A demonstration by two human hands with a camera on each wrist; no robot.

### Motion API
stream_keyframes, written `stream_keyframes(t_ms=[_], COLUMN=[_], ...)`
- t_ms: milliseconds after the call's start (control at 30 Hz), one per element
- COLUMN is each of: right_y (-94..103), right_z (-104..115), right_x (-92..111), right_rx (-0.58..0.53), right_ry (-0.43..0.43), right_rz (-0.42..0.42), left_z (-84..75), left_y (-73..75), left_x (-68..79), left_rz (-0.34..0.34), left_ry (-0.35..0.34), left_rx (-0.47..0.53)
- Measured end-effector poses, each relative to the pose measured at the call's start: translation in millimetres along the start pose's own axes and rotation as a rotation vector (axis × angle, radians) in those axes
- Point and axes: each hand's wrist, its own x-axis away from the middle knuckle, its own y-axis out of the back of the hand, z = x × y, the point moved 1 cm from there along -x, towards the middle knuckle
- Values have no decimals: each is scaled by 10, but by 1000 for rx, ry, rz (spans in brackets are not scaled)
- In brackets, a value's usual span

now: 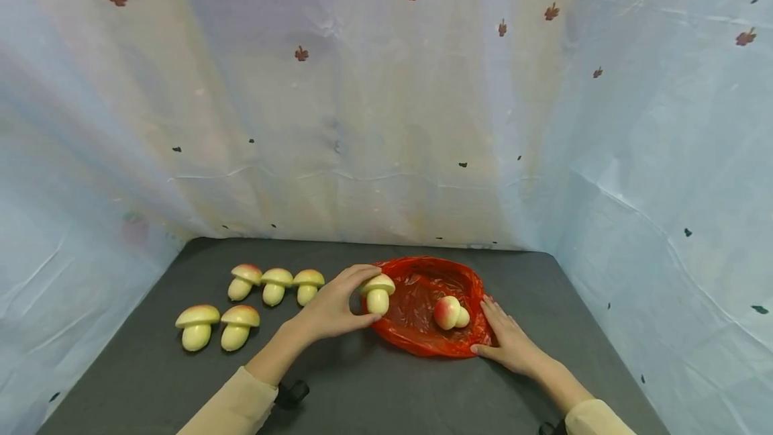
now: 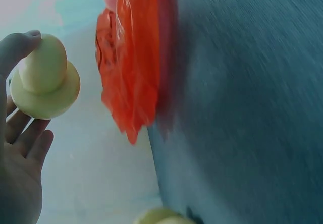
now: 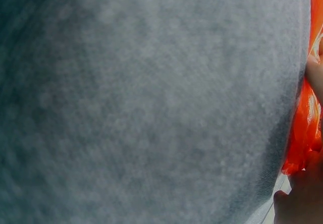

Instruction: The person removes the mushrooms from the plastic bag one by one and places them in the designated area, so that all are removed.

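Observation:
Between its thumb and fingers my left hand (image 1: 333, 307) pinches a toy mushroom (image 1: 378, 295) with a pale yellow stem and rounded cap. The mushroom is held over the left rim of a red plastic bag (image 1: 406, 341), which lies with its mouth spread wide. In the left wrist view the held mushroom (image 2: 44, 72) shows stem up, apart from the bag. Inside the bag, toward its right, lies another mushroom (image 1: 449, 313) with a reddish cap. My right hand (image 1: 507, 341) rests against the bag's right side, fingers extended and thumb spread along the rim.
Left of the bag, several more mushrooms (image 1: 240, 327) sit in two loose rows on the dark grey table (image 1: 362, 395). Pale patterned sheeting (image 1: 374, 106) hangs behind the table and along both sides. Each wrist wears a black strap.

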Motion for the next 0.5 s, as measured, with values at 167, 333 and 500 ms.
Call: stream_keyframes(t_ms=[167, 333, 500], right_y=[-6, -11, -9], right_z=[-10, -17, -18], right_x=[1, 4, -4], right_rx=[3, 14, 12], right_ry=[-3, -5, -1], right_rz=[1, 0, -2], left_z=[116, 233, 350], left_y=[155, 309, 431], left_x=[159, 320, 499], left_rz=[2, 28, 57], left_ry=[2, 17, 45], left_rx=[-54, -119, -177])
